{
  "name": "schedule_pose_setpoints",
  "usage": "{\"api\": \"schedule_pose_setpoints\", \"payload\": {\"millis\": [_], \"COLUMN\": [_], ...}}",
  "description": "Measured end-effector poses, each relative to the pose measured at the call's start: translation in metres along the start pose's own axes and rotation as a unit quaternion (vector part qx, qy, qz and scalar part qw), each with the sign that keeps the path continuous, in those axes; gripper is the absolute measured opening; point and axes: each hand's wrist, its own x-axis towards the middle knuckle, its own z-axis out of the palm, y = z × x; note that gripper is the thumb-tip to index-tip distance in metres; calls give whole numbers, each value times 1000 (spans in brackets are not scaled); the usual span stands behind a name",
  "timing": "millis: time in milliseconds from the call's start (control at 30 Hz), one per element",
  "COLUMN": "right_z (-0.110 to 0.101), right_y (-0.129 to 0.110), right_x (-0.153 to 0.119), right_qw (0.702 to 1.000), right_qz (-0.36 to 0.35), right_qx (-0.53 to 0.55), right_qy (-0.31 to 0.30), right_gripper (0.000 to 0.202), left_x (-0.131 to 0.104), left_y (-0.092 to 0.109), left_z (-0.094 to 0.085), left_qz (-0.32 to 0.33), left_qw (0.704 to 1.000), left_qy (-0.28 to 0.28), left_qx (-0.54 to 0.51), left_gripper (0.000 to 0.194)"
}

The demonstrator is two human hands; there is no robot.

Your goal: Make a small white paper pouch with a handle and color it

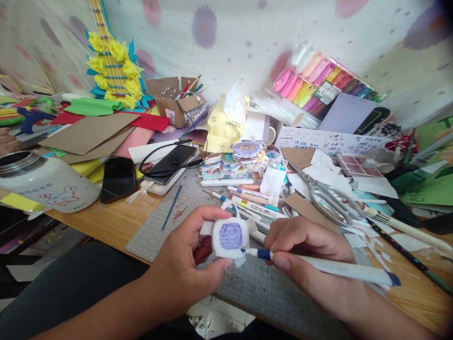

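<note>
White patch (229, 237): pinched by left hand (184, 264) over cutting mat (155, 226), purple centre up.
Marker (318, 265): gripped by right hand (307, 255), long axis lying rightward, tip touched to patch's lower right edge.

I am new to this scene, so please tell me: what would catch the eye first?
At centre, the left hand holds a small white piece with a purple patch, and the right hand puts a blue-tipped marker to its edge. Behind, a pack of coloured clay sticks leans against the flowered cloth.
</note>
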Motion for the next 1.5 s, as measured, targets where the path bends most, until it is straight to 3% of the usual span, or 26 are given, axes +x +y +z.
{"api": "schedule_pose_setpoints", "payload": {"millis": [333,467,600,733,867,1033,1133,1267,1400,1500], "right_z": [-1,2,4,4,3,3,3,2,3,4], "right_y": [3,0,-4,-2,-1,0,-2,-2,-2,-2], "right_x": [-2,-2,0,-1,-2,-2,-1,0,0,0], "right_qw": [1000,999,1000,999,1000,999,1000,999,999,998], "right_qz": [15,-2,-11,-12,-13,-22,-28,-27,-31,-33], "right_qx": [21,8,-14,-15,-13,1,-9,-4,2,21], "right_qy": [-10,32,9,51,15,40,7,42,11,43], "right_gripper": [9,8,11,10,10,8,9,8,8,7], "left_x": [-1,-1,-2,-2,-2,-3,-3,-2,-1,-1], "left_y": [1,2,2,2,3,6,8,8,8,8], "left_z": [-1,0,1,1,0,1,1,0,-2,-2], "left_qz": [0,-6,-5,-3,-10,-24,-42,-47,-49,-56], "left_qw": [1000,1000,1000,1000,1000,1000,999,998,997,997], "left_qy": [-1,4,11,9,1,-5,-11,-21,-24,-23], "left_qx": [6,4,-9,-15,-2,9,20,34,53,58], "left_gripper": [39,40,40,40,40,41,42,42,44,45]}}
